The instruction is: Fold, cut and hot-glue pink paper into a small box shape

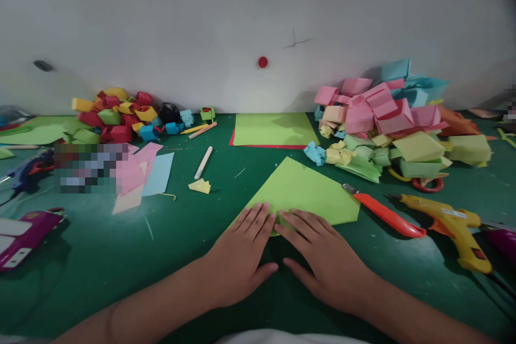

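Observation:
A light green sheet of paper (pixel 294 185) lies at an angle on the dark green tabletop, with a corner pointing away from me. My left hand (pixel 245 252) rests flat on its near left edge, fingers stretched out. Beside it, my right hand (pixel 314 252) presses flat on the near edge too, its fingers extended and slightly apart. The two thumbs point toward each other over the tabletop. Part of the near edge is hidden under my fingers. An orange box cutter (pixel 389 216) touches or overlaps the sheet's right corner; I cannot tell which.
A yellow glue gun (pixel 451 223) lies at right, near red-handled scissors (pixel 428 185). Folded pink pieces (pixel 379 102) are heaped behind. More green paper (pixel 274 129) lies against the wall. At left are small colourful folded pieces (pixel 121 118), pink paper (pixel 135 169) and a purple tool (pixel 30 236).

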A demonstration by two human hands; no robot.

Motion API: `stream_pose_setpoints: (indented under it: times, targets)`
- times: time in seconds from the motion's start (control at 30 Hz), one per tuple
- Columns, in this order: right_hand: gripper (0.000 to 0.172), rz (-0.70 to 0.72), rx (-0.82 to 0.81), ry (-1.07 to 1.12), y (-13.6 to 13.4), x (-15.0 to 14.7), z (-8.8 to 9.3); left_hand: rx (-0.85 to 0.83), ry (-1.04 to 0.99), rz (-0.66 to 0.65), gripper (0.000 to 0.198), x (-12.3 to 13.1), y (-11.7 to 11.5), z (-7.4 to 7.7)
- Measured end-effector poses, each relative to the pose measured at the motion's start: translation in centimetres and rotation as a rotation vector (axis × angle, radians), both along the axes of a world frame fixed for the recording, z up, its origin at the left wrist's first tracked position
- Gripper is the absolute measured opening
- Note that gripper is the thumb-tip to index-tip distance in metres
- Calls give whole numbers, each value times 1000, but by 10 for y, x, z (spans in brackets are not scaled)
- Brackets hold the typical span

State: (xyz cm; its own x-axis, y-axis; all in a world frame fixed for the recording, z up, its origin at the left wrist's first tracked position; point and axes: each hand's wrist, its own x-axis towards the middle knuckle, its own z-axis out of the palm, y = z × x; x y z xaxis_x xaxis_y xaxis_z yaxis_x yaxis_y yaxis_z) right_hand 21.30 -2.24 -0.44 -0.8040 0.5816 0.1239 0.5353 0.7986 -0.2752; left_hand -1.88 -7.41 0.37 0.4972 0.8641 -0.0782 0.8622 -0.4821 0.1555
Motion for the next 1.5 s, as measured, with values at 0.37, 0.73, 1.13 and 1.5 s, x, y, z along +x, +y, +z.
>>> stream_pose_setpoints:
  times: [0.37,0.73,1.13,1.5]
  targets:
    - [53,-10,10,-20,-2,-1,1,-34,19,0,72,1,1,3]
    - [57,-4,0,0,0,0,0,-9,-1,-1,72,1,1,2]
    - [53,2,7,-12,0,-1,3,-15,6,-4,73,2,1,4]
    - [53,1,24,-30,0,-1,4,7,6,-14,75,0,-3,2]
